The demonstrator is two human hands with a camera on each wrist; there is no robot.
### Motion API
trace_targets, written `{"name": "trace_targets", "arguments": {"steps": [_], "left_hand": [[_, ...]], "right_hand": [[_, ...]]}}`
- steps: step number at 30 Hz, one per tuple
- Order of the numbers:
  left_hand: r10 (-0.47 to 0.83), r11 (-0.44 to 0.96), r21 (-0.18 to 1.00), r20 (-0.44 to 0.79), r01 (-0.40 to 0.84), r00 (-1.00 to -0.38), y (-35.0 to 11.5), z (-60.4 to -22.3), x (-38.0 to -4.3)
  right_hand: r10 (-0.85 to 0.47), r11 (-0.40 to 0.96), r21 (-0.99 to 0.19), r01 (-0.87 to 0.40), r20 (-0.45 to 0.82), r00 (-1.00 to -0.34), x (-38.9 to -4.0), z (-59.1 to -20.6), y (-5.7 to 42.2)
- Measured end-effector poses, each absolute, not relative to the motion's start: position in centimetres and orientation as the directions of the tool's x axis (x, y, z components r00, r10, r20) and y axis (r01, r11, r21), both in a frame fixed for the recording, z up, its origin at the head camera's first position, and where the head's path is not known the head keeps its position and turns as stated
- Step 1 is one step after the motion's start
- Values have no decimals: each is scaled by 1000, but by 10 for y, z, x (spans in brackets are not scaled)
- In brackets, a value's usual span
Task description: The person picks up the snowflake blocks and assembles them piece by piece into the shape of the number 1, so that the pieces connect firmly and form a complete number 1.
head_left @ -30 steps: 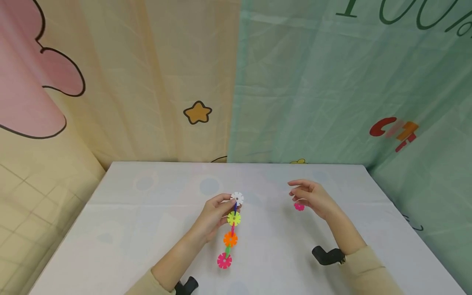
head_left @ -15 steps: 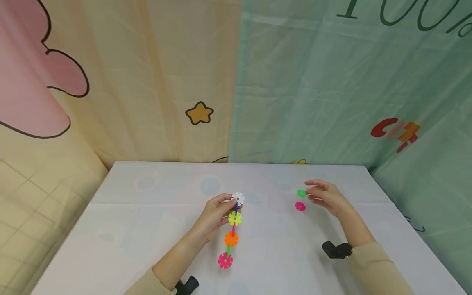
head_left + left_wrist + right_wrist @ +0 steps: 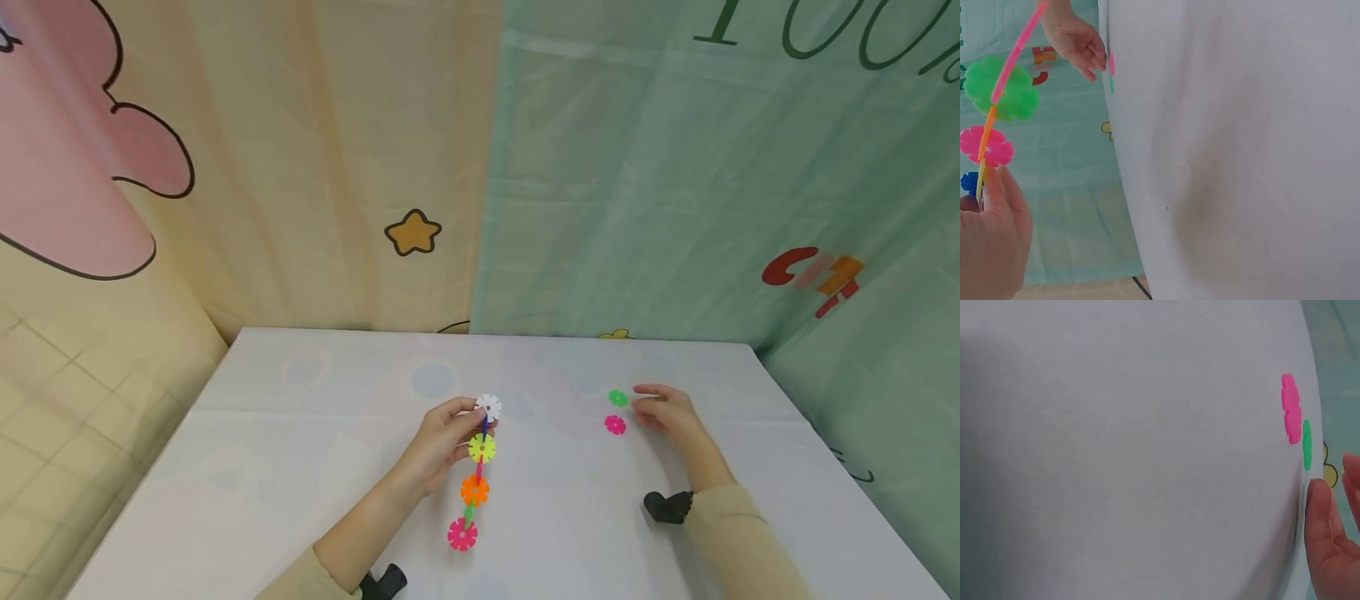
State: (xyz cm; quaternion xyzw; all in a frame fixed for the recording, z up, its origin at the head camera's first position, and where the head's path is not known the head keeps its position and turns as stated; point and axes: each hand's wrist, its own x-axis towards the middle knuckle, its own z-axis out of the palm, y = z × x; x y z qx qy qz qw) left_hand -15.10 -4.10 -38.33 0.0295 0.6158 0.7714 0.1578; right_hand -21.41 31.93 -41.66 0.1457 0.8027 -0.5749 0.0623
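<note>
My left hand pinches the top of a chain of interlocking snowflake discs, near its white disc. Below that, slotted edge to face, come a blue disc, a yellow disc, a pink disc, an orange disc, a green disc and a bottom pink disc. To the right, my right hand hovers low over the table, fingers relaxed and holding nothing. Just left of its fingertips lie a loose green disc and a loose pink disc.
A white cloth covers the table. Behind its far edge hang a yellow curtain and a green curtain with printed figures. Black wrist mounts stick out beside both forearms.
My right hand has drawn back to the right, and a loose green disc now shows behind the loose pink one. The left hand keeps the chain in nearly the same place.
</note>
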Motion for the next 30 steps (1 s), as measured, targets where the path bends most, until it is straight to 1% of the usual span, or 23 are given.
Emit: {"name": "trace_targets", "arguments": {"steps": [3, 6, 14, 18, 23, 30], "left_hand": [[284, -189, 959, -154, -212, -946, -41, -384, -151], [287, -187, 958, -159, -218, -945, -41, -384, -152], [303, -195, 956, -154, -220, -940, -39, -384, -152], [318, -194, 957, -148, -217, -937, -37, -383, -152], [316, -184, 959, -151, -216, -937, -37, -383, -152], [331, -186, 957, -152, -222, -931, -35, -383, -149]], "right_hand": [[226, 294, -896, 332, -273, -935, -220, -425, 317], [266, 334, -879, 341, -259, -928, -225, -430, 313], [295, 528, -786, 323, -187, -937, -233, -432, 303], [297, 563, -766, 311, -164, -941, -233, -430, 303], [261, 569, -764, 302, -181, -948, -237, -430, 303], [187, 690, -677, 254, -173, -967, -237, -429, 303]]}}
